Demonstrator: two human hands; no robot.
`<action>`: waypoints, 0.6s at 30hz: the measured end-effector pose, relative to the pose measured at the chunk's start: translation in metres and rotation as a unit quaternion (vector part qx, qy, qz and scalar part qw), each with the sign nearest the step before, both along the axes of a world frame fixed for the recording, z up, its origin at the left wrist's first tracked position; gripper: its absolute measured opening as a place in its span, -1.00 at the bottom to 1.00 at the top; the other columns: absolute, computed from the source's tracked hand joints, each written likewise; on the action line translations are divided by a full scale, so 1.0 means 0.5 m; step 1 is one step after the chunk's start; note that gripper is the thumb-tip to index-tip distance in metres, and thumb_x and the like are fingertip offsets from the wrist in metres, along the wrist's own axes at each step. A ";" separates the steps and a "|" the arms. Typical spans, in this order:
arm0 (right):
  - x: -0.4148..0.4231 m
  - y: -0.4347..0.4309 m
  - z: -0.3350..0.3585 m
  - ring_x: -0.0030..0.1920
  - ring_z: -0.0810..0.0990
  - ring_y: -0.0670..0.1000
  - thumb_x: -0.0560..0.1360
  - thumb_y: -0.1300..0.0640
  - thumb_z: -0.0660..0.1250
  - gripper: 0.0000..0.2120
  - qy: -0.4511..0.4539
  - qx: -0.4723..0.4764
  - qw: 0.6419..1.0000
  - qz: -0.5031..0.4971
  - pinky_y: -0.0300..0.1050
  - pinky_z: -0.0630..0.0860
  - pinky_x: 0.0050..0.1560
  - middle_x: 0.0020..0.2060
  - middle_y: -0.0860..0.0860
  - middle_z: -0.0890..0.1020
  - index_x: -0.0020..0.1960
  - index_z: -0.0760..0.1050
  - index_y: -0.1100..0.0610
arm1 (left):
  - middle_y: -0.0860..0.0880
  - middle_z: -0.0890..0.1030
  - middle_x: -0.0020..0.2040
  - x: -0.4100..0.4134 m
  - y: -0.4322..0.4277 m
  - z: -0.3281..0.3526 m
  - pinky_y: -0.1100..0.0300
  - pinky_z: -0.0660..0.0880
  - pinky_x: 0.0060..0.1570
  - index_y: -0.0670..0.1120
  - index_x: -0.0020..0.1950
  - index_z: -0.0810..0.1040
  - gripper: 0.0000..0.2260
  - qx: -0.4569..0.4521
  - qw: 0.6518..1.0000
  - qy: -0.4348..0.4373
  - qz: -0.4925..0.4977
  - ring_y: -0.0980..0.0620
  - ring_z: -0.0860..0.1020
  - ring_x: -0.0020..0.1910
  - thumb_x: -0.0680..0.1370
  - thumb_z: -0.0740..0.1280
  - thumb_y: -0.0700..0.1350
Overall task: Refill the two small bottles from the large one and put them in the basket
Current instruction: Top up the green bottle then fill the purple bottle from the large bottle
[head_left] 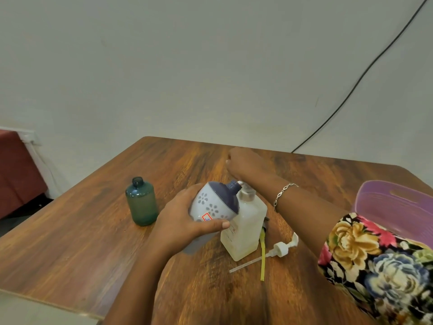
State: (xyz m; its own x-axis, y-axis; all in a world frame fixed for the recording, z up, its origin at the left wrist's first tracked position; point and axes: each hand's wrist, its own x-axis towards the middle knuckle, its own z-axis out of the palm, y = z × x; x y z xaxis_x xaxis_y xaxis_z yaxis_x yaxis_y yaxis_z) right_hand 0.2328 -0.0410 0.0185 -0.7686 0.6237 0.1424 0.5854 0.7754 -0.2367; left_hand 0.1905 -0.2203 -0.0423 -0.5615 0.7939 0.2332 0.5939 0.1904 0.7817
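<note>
In the left hand [182, 222], flowered bottle [212, 200] with unreadable red-bordered sticker [206, 217].

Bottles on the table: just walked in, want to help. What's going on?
A person's left hand grips the tilted flowered bottle, its neck at the mouth of the clear square bottle, apparently pouring. The right hand is curled beyond it. The green bottle stands open; the pump lies loose; the purple basket sits alongside.

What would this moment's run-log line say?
left hand grips tilted flowered bottle, mouth at neck of clear bottle | right hand curled beyond, hold unclear | green bottle upright, uncapped | pump lying on table
</note>
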 end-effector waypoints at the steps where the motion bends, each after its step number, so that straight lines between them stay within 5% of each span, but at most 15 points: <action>1: -0.004 0.004 0.001 -0.04 0.56 0.16 0.55 0.21 0.13 -0.85 0.015 -0.007 1.000 0.001 -0.11 0.37 -0.17 0.01 0.16 0.60 -0.04 0.47 0.18 | 0.19 0.50 0.09 -0.002 -0.001 0.003 0.13 0.52 -0.01 0.21 0.27 0.36 -0.18 -0.003 1.000 0.005 -0.001 0.17 0.50 0.01 0.04 0.31 0.45; 6: -0.014 0.020 0.015 -0.08 0.56 0.10 0.57 0.16 0.14 -0.81 0.064 -0.023 0.998 -0.002 -0.14 0.37 -0.18 -0.03 0.12 0.60 0.08 0.48 0.18 | 0.20 0.49 0.03 -0.005 -0.004 0.014 0.23 0.48 -0.11 0.20 0.25 0.37 -0.20 -0.002 1.000 0.015 -0.004 0.16 0.50 -0.03 0.05 0.31 0.45; 11: -0.004 0.006 -0.003 -0.18 0.52 0.11 0.57 0.19 0.13 -0.81 0.036 0.026 0.999 -0.001 -0.11 0.39 -0.22 -0.09 0.13 0.60 0.00 0.50 0.20 | 0.19 0.50 0.07 0.001 -0.002 0.008 0.11 0.54 -0.01 0.19 0.27 0.37 -0.18 -0.009 1.000 0.008 -0.011 0.16 0.51 0.01 0.06 0.31 0.45; 18: -0.004 0.004 -0.003 -0.09 0.57 0.13 0.57 0.17 0.14 -0.81 0.037 0.005 0.999 -0.001 -0.12 0.39 -0.20 -0.04 0.14 0.61 0.04 0.50 0.20 | 0.23 0.50 0.04 0.003 -0.002 0.004 0.17 0.52 -0.03 0.33 0.08 0.33 -0.37 -0.010 1.000 -0.003 -0.011 0.17 0.51 0.00 0.06 0.32 0.44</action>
State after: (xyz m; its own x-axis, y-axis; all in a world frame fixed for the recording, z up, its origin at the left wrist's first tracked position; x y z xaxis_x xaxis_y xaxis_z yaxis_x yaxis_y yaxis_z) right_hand 0.2308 -0.0388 0.0169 -0.7541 0.6237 0.2059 0.5685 0.7768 -0.2711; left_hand 0.1920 -0.2214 -0.0402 -0.5457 0.8100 0.2148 0.5937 0.1928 0.7813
